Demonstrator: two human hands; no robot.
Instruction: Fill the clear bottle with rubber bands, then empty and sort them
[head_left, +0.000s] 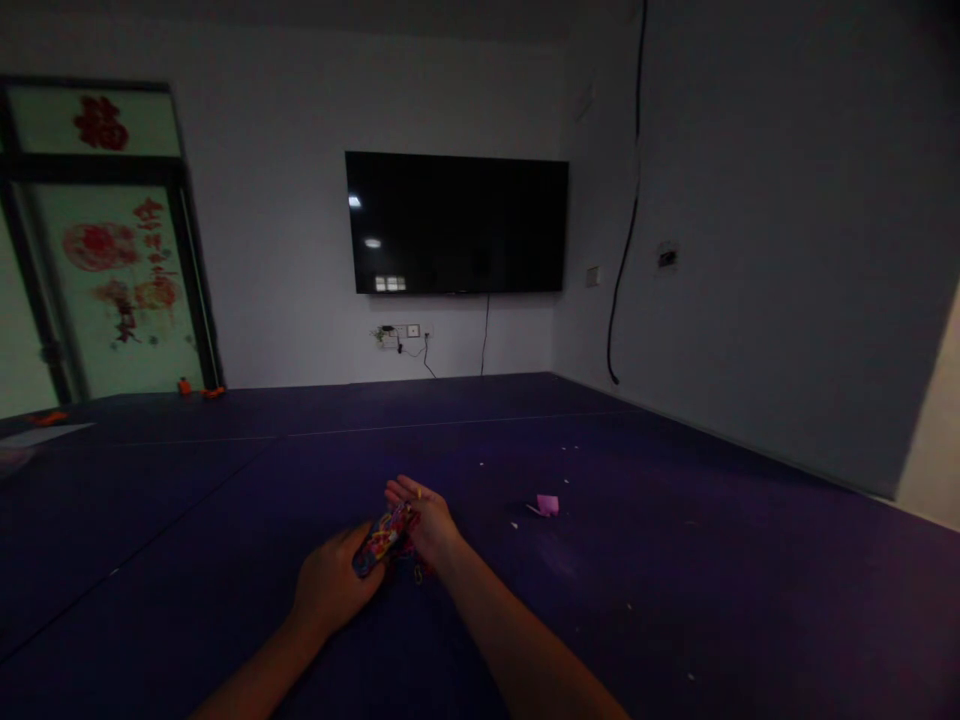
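My left hand (337, 578) is wrapped round a bundle of small multicoloured bands (381, 538) in what looks like a clear bag or container. Against the bundle's far end rests my right hand (429, 520), palm turned up and fingers stretched out to the left. Some coloured bands lie at its palm, and a yellow one shows near the fingers. A few loose bands hang or lie just below the right palm; which of the two I cannot tell. Beneath both hands is the dark purple surface (247, 560).
Right of my hands lies a pink paper scrap (547, 505), with several tiny white bits around it. Orange objects (213, 393) and a white sheet (49, 434) are at the far left. A television (457, 225) hangs on the wall; a black cable (624, 260) dangles at the right.
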